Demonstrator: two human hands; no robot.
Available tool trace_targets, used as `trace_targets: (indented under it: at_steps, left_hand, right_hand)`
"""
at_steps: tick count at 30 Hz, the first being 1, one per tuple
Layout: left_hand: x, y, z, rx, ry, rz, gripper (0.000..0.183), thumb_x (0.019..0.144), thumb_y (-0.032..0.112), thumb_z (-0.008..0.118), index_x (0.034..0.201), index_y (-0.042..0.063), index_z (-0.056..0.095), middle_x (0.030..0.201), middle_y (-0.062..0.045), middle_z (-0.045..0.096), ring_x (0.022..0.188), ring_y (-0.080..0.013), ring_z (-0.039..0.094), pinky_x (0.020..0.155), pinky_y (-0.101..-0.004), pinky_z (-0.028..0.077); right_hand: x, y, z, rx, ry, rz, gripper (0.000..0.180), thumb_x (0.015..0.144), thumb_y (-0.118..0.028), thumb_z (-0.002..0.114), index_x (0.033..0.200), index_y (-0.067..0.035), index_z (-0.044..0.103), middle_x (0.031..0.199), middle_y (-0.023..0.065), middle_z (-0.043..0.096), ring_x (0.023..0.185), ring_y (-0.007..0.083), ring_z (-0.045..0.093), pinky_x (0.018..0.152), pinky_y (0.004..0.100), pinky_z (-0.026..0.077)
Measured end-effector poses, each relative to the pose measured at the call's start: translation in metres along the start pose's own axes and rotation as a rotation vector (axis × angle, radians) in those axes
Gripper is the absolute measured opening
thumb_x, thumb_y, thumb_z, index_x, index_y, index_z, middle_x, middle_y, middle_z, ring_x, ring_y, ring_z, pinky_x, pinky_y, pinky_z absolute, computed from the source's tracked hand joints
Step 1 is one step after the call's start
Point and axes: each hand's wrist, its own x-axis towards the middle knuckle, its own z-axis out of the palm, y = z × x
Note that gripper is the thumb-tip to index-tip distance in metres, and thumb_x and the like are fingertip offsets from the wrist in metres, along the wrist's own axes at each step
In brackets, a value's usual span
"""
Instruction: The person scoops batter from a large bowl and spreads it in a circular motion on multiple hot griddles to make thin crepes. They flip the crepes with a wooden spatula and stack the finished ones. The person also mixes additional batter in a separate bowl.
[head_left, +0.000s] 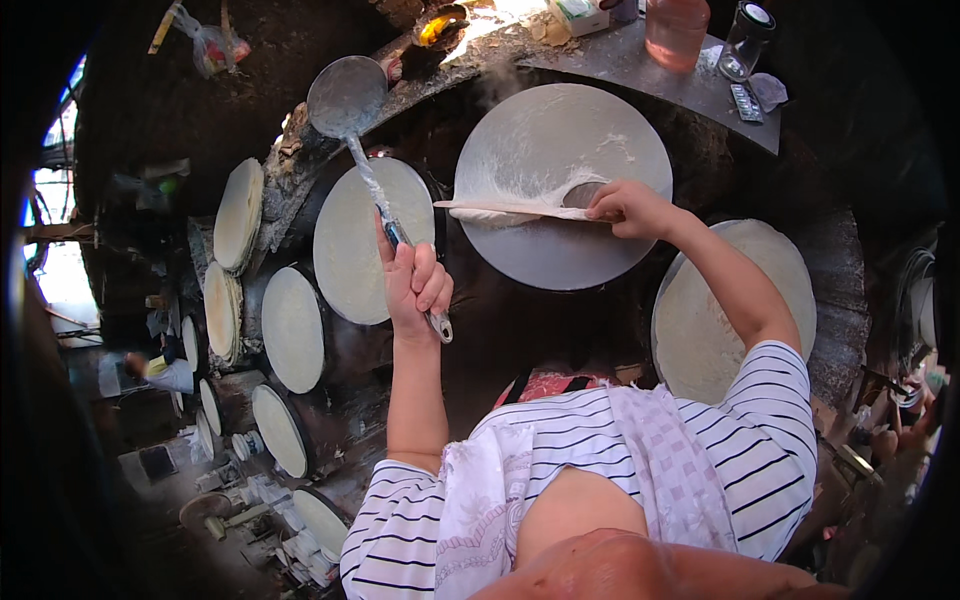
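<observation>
My left hand (418, 285) grips the dark handle of a long metal ladle (347, 96), its batter-smeared neck and round bowl raised up and to the left. In front of me is a round griddle (570, 259), coated with pale batter (532, 142) on its far part, while the near part is bare metal. My right hand (628, 210) pinches one end of a thin flat spreader (510, 208) lying across the griddle. A roll of wet batter (487, 218) gathers along the spreader's near edge. Beside my right hand a small grey patch of griddle shows through the batter.
Griddles with pale flatbreads stand at left (375, 247) and right (720, 315), with several more farther left. Stacked flatbreads (238, 217) rest at far left. A metal counter (675, 94) holds a bottle of pink liquid (676, 34), a glass jar (745, 45) and a blister pack (746, 103).
</observation>
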Motion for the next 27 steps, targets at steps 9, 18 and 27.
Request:
trace_targets:
  at_steps: [9, 18, 27]
  left_hand:
    - [0.021, -0.026, 0.047, -0.660, -0.234, -0.170, 0.044, 0.104, 0.026, 0.045, 0.064, 0.011, 0.034, 0.055, 0.003, 0.036, 0.036, -0.0052, 0.038, 0.031, -0.0208, 0.033]
    - [0.010, -0.041, 0.075, -0.695, -0.404, -0.298, 0.043, 0.101, 0.024, 0.050, 0.063, 0.011, 0.036, 0.053, 0.003, 0.037, 0.035, -0.0057, 0.039, 0.032, -0.0215, 0.035]
    - [-0.053, 0.070, -0.006, -0.214, -0.600, -0.102, 0.033, 0.100, 0.028, 0.054, 0.076, 0.007, 0.048, 0.056, 0.004, 0.039, 0.035, -0.0024, 0.037, 0.031, -0.0198, 0.036]
  right_hand:
    - [-0.043, -0.001, 0.012, 0.078, 0.153, -0.083, 0.039, 0.062, 0.005, 0.059, 0.100, 0.000, 0.069, 0.096, 0.0098, 0.068, 0.081, 0.0213, 0.062, 0.070, 0.0312, 0.050]
    - [-0.132, -0.003, 0.040, -0.091, 0.637, 0.143, 0.033, 0.067, 0.009, 0.059, 0.096, -0.004, 0.069, 0.097, 0.0038, 0.065, 0.082, 0.0210, 0.058, 0.069, 0.0301, 0.048]
    - [-0.137, -0.146, 0.221, 0.543, 1.004, 0.376, 0.035, 0.074, 0.010, 0.053, 0.104, -0.005, 0.063, 0.102, 0.0067, 0.067, 0.082, 0.0091, 0.060, 0.073, 0.0239, 0.047]
